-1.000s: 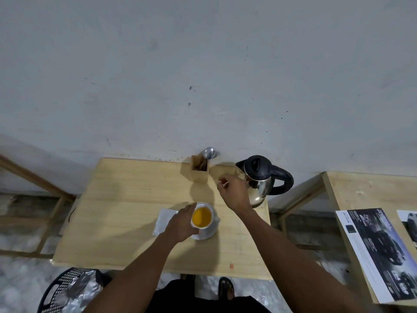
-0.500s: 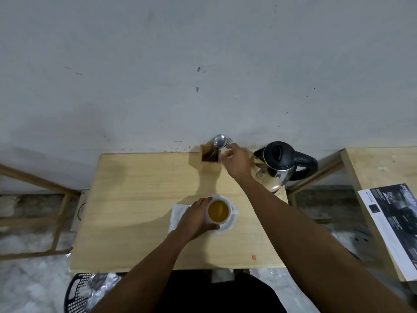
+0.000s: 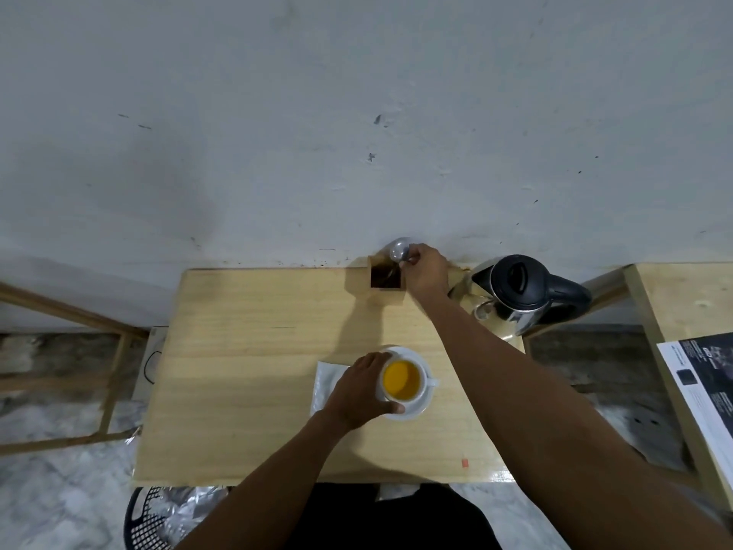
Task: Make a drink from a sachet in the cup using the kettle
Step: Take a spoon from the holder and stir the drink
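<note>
Two hands share the work at a small table (image 3: 246, 383): the right hand (image 3: 426, 271) reaches to the wooden holder (image 3: 386, 281) against the wall, fingers pinched on the stem of a spoon (image 3: 398, 250) whose bowl stands above the rim, while the left hand (image 3: 357, 391) curls around the side of the cup (image 3: 402, 381). The cup sits on a saucer (image 3: 416, 410) near the table's middle, already full of amber-yellow liquid, so the pouring looks done. The kettle (image 3: 519, 291) stands at the far right corner, lid shut, clear of both hands. What remains, by the look of it, is a stir. A pale flat wrapper (image 3: 327, 379), perhaps the sachet, lies half hidden under the left hand; it cannot be told whether it is torn. The holder's dark inside hides the spoon's lower end and any other cutlery.
</note>
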